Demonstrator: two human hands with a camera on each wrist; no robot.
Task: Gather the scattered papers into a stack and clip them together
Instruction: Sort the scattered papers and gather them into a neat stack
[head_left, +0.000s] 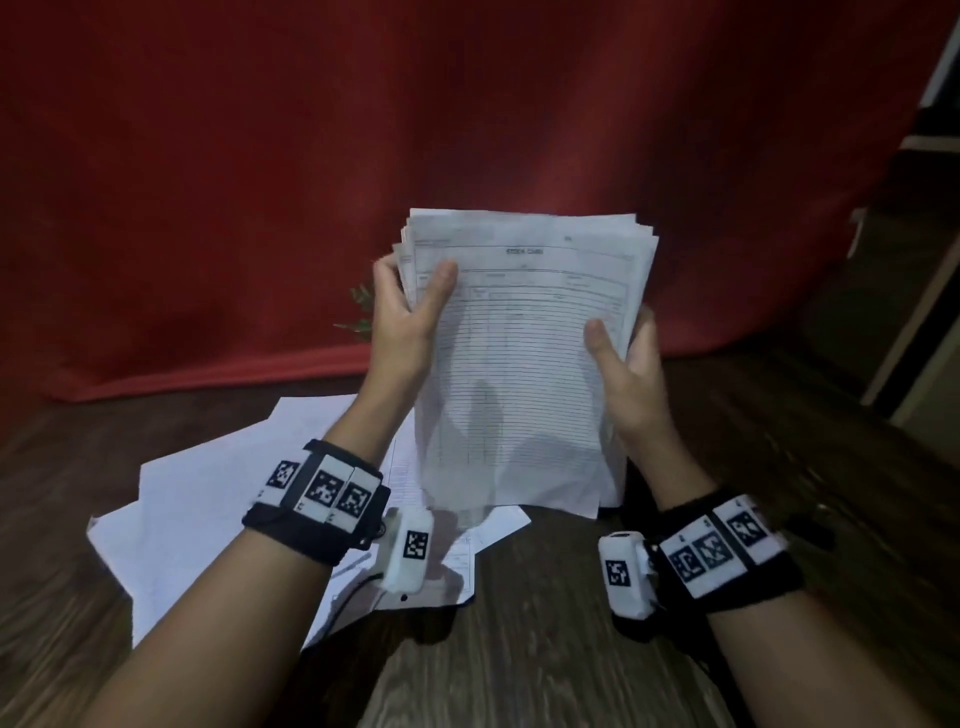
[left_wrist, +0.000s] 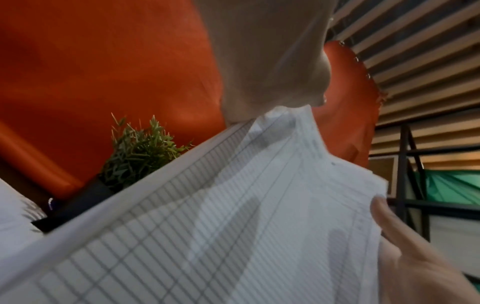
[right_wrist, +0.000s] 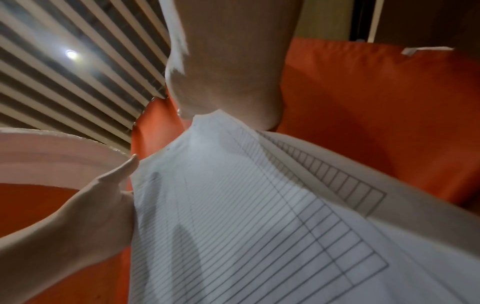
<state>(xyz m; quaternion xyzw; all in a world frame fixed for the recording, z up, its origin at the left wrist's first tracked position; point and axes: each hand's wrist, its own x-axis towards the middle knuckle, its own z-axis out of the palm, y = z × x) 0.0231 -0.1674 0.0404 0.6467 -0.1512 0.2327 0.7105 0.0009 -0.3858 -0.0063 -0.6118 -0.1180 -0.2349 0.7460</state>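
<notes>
A stack of lined printed papers (head_left: 524, 358) stands upright above the table, its sheets slightly uneven at the top. My left hand (head_left: 410, 306) grips its left edge, thumb on the front sheet and fingers behind. My right hand (head_left: 623, 364) grips the right edge the same way. Several loose white sheets (head_left: 223, 499) lie scattered on the table under my left forearm. In the left wrist view the stack (left_wrist: 233, 226) fills the lower frame below my left hand (left_wrist: 272, 61). In the right wrist view the stack (right_wrist: 246, 226) hangs under my right hand (right_wrist: 228, 72). No clip is in view.
A dark wooden table (head_left: 545, 649) carries everything. A red cloth backdrop (head_left: 363, 130) hangs right behind it. A small green plant (left_wrist: 137, 152) in a dark pot stands behind the stack at the left. Shelving and a frame (head_left: 924, 260) stand at the right.
</notes>
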